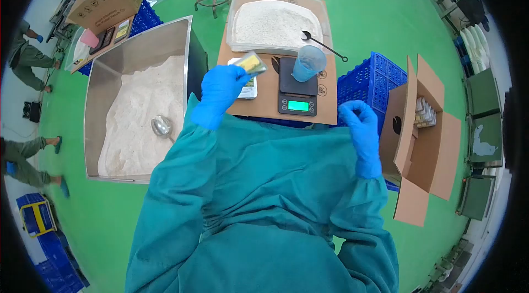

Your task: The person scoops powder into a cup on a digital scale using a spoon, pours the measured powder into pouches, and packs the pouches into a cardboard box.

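Observation:
My left hand (221,90), in a blue glove, pinches a small clear packet with a yellow-green label (250,63) above the cardboard-topped work surface (253,107). Beneath it, a white tray or stack of packets (249,89) is partly hidden. My right hand (359,122), also gloved, is held at the right edge of the cardboard, thumb and fingertips together; anything between them is too small to tell. Between the hands, a black digital scale (297,87) with a lit green display bears a translucent blue cup (309,63).
Behind the scale, a clear tub of white powder (275,24) has a black spoon (325,46) on its rim. A metal bin of powder (189,45) with a scoop (162,126) stands left. Right are a blue crate (372,84) and an open carton (404,138) holding packets. People stand far left.

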The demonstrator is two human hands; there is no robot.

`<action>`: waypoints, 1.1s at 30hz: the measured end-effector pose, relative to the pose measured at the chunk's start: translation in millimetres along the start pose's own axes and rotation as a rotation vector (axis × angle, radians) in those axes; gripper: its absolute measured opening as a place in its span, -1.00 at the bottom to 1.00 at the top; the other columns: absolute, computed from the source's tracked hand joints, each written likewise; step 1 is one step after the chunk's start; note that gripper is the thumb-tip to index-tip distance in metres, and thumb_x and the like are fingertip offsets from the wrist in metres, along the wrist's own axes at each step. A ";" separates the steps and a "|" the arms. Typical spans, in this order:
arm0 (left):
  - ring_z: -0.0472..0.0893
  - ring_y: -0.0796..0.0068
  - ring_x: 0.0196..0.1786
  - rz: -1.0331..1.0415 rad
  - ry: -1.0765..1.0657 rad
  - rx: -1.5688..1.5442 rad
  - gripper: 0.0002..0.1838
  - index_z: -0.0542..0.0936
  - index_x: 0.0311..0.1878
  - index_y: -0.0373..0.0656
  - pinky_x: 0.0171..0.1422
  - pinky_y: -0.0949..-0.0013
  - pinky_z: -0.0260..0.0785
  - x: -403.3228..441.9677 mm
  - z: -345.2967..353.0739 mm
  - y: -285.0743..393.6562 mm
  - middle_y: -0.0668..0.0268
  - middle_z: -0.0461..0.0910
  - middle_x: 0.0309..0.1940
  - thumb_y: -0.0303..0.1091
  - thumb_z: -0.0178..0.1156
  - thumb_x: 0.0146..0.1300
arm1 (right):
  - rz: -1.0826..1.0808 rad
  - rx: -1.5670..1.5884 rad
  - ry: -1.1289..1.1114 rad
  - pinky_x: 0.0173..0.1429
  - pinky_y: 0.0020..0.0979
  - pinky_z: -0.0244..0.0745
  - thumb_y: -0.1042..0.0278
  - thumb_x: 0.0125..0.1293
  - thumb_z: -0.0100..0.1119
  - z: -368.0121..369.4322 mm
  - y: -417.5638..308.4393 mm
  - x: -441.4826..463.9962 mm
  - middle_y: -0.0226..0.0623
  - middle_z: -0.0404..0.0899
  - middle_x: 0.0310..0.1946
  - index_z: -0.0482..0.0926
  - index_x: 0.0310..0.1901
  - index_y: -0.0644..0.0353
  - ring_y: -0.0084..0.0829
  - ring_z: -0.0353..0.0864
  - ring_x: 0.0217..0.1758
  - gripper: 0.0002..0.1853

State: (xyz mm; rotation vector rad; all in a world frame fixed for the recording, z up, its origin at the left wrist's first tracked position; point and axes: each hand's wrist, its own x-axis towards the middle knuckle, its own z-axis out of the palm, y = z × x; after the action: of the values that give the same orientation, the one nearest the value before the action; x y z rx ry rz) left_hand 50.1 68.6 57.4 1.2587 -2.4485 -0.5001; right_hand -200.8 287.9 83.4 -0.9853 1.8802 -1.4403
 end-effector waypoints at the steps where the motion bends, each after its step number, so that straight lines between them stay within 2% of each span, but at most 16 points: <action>1: 0.61 0.17 -0.45 0.010 -0.001 -0.002 -0.80 0.70 -0.35 -0.05 -0.38 0.22 0.40 -16.4 -22.3 22.3 0.17 0.63 -0.48 -0.14 0.28 0.11 | -0.141 0.023 0.029 -0.26 -0.55 0.40 0.41 0.22 0.26 10.4 -3.3 -8.0 -0.46 0.56 -0.38 0.58 -0.27 0.22 -0.64 0.47 -0.36 -0.89; 3: 0.61 0.22 -0.47 -0.090 -0.215 -0.202 -0.83 0.69 -0.36 -0.13 -0.38 0.26 0.39 -53.6 -48.1 51.8 0.15 0.63 -0.50 -0.23 0.31 0.08 | -0.544 -0.222 -0.046 -0.23 -0.46 0.48 0.49 0.17 0.26 34.1 -41.2 -41.3 -0.34 0.59 -0.27 0.58 -0.16 0.16 -0.49 0.55 -0.33 -0.81; 5: 0.61 0.23 -0.47 -0.005 -0.265 -0.249 -0.83 0.69 -0.35 -0.15 -0.37 0.28 0.40 -87.5 -42.6 59.5 0.15 0.63 -0.48 -0.26 0.31 0.07 | -0.842 -0.415 -0.224 -0.20 -0.38 0.53 0.52 0.13 0.21 51.8 -55.0 -66.8 -0.26 0.59 -0.16 0.58 -0.06 0.11 -0.32 0.60 -0.27 -0.71; 6: 0.61 0.25 -0.47 0.081 -0.313 -0.301 -0.83 0.69 -0.34 -0.17 -0.36 0.30 0.40 -101.8 -41.3 62.3 0.14 0.64 -0.47 -0.29 0.32 0.06 | -0.841 -0.407 -0.224 -0.20 -0.38 0.53 0.52 0.13 0.21 57.8 -54.6 -76.9 -0.26 0.59 -0.16 0.58 -0.06 0.11 -0.32 0.60 -0.27 -0.71; 8: 0.61 0.24 -0.47 0.086 -0.333 -0.284 -0.83 0.69 -0.33 -0.16 -0.35 0.30 0.41 -122.1 -42.6 70.4 0.15 0.64 -0.47 -0.29 0.32 0.05 | -0.907 -0.630 -0.414 -0.19 -0.35 0.55 0.51 0.07 0.18 64.1 -51.7 -92.9 -0.30 0.58 -0.08 0.56 0.00 0.09 -0.29 0.60 -0.24 -0.61; 14: 0.62 0.25 -0.46 0.052 -0.411 -0.285 -0.82 0.69 -0.34 -0.17 -0.32 0.31 0.42 -150.8 -51.4 92.9 0.12 0.64 -0.45 -0.28 0.33 0.03 | -0.924 -0.684 -0.356 -0.21 -0.38 0.55 0.48 0.05 0.15 57.1 -38.4 -121.1 -0.36 0.58 -0.07 0.58 0.00 0.10 -0.35 0.60 -0.26 -0.60; 18: 0.61 0.31 -0.48 0.021 -0.479 -0.432 -0.81 0.69 -0.35 -0.20 -0.33 0.31 0.41 -149.6 -48.0 92.0 0.09 0.63 -0.46 -0.29 0.33 0.02 | -0.988 -0.682 -0.340 -0.24 -0.37 0.54 0.48 0.05 0.15 49.0 -35.9 -129.8 -0.35 0.59 -0.07 0.59 -0.02 0.10 -0.34 0.60 -0.26 -0.62; 21: 0.60 0.32 -0.50 0.024 -0.514 -0.440 -0.79 0.69 -0.36 -0.21 -0.34 0.30 0.41 -149.6 -50.8 96.6 0.09 0.63 -0.47 -0.27 0.34 0.01 | -0.976 -0.630 -0.337 -0.27 -0.32 0.55 0.48 0.01 0.27 43.5 -31.5 -131.5 -0.30 0.61 -0.13 0.53 0.05 0.07 -0.30 0.62 -0.26 -0.52; 23: 0.60 0.32 -0.50 0.043 -0.518 -0.421 -0.78 0.69 -0.37 -0.22 -0.34 0.29 0.41 -152.3 -50.8 100.7 0.10 0.64 -0.48 -0.25 0.35 0.00 | -0.852 -0.635 -0.354 -0.26 -0.33 0.55 0.47 0.06 0.28 41.7 -31.6 -134.8 -0.28 0.60 -0.20 0.54 -0.01 0.09 -0.27 0.62 -0.26 -0.61; 24: 0.60 0.23 -0.49 0.073 -0.487 -0.378 -0.78 0.69 -0.41 -0.20 -0.31 0.23 0.43 -154.3 -49.2 104.6 0.10 0.62 -0.51 -0.23 0.35 -0.02 | -0.853 -0.635 -0.353 -0.26 -0.33 0.55 0.47 0.06 0.28 42.5 -37.6 -136.1 -0.28 0.60 -0.20 0.54 -0.01 0.09 -0.27 0.62 -0.26 -0.61; 26: 0.59 0.15 -0.47 0.106 -0.454 -0.331 -0.78 0.68 -0.46 -0.17 -0.28 0.17 0.44 -154.2 -49.0 110.2 0.10 0.61 -0.53 -0.20 0.35 -0.04 | -0.596 -0.647 -0.420 -0.25 -0.35 0.54 0.47 0.08 0.29 45.4 -54.0 -139.1 -0.27 0.57 -0.27 0.53 -0.08 0.12 -0.26 0.61 -0.27 -0.68; 28: 0.61 0.13 -0.28 0.051 -0.620 -0.266 -0.60 0.66 -0.25 -0.21 -0.15 0.18 0.45 -153.0 -52.4 114.7 0.08 0.63 -0.31 -0.12 0.41 -0.10 | -0.558 -0.629 -0.433 -0.26 -0.34 0.54 0.45 0.12 0.23 46.3 -41.1 -137.4 -0.26 0.55 -0.25 0.53 -0.11 0.12 -0.22 0.59 -0.27 -0.73; 29: 0.61 0.13 -0.28 0.052 -0.619 -0.266 -0.60 0.66 -0.25 -0.21 -0.15 0.18 0.45 -154.6 -53.2 112.5 0.08 0.63 -0.31 -0.12 0.41 -0.10 | -0.518 -0.612 -0.449 -0.27 -0.32 0.53 0.44 0.15 0.18 45.4 -36.2 -136.4 -0.24 0.52 -0.22 0.53 -0.14 0.11 -0.18 0.58 -0.26 -0.78; 31: 0.52 0.11 0.00 0.398 -0.446 -0.521 -0.18 0.42 0.17 -0.24 0.06 0.22 0.38 -159.3 -54.8 104.6 0.08 0.50 0.05 -0.10 0.49 -0.20 | -0.549 -0.504 -0.489 -0.27 -0.32 0.53 0.43 0.14 0.19 36.5 -35.1 -129.9 -0.24 0.53 -0.21 0.54 -0.16 0.09 -0.19 0.58 -0.26 -0.80; 32: 0.52 0.11 0.00 0.396 -0.451 -0.521 -0.18 0.42 0.17 -0.24 0.06 0.22 0.38 -158.9 -51.1 102.6 0.08 0.50 0.05 -0.10 0.49 -0.20 | -0.576 -0.395 -0.527 -0.27 -0.32 0.54 0.41 0.14 0.19 34.1 -35.2 -127.4 -0.25 0.54 -0.19 0.56 -0.18 0.06 -0.20 0.59 -0.26 -0.82; 33: 0.45 0.07 0.09 0.471 -0.522 -0.546 -0.06 0.31 0.24 -0.23 0.15 0.19 0.32 -158.5 -44.9 99.3 0.08 0.41 0.11 -0.08 0.51 -0.25 | -0.569 -0.391 -0.528 -0.27 -0.32 0.54 0.41 0.14 0.19 34.1 -37.4 -126.2 -0.25 0.54 -0.19 0.56 -0.18 0.06 -0.20 0.59 -0.26 -0.82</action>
State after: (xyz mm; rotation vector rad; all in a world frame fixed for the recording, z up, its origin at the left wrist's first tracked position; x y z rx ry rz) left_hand 87.4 246.6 120.0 0.3391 -2.5978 -1.3636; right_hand -94.1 367.6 111.1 -1.9901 1.5634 -0.9391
